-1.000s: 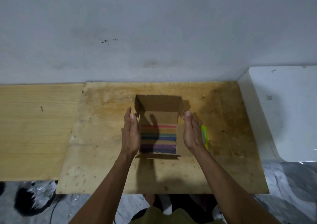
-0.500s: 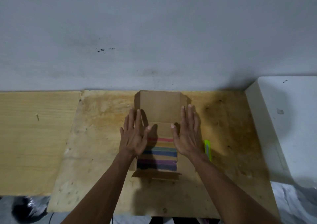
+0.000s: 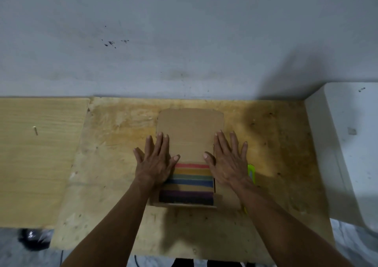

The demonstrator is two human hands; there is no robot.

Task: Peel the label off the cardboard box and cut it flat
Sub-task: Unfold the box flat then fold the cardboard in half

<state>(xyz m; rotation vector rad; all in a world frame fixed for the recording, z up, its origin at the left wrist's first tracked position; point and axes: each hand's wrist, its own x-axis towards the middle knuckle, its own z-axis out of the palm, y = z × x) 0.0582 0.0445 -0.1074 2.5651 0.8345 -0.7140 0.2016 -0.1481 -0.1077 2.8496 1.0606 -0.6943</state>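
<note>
Cardboard box point(image 3: 190, 135) lies pressed flat at the centre of a stained plywood board point(image 3: 114, 185), its plain brown flap reaching toward twelve o'clock and a block of coloured stripes point(image 3: 189, 182) — red, yellow, green, blue, purple, near-black — covering the end toward six o'clock. At nine o'clock of the box the left hand point(image 3: 156, 162) rests palm down with fingers spread, unclenched and grasping nothing, its fingertips and thumb touching the cardboard's left edge. At three o'clock the right hand point(image 3: 229, 162) mirrors it, flat and splayed, thumb on the cardboard and fingers over the right edge. Just beyond the right hand, at three o'clock, a lime-green tool point(image 3: 251, 172) lies on the board, mostly hidden by the wrist. A paler wooden panel point(image 3: 36, 160) adjoins the board at nine o'clock, a white unit point(image 3: 351, 148) stands at three o'clock, and a grey wall point(image 3: 184, 41) rises at twelve o'clock.
</note>
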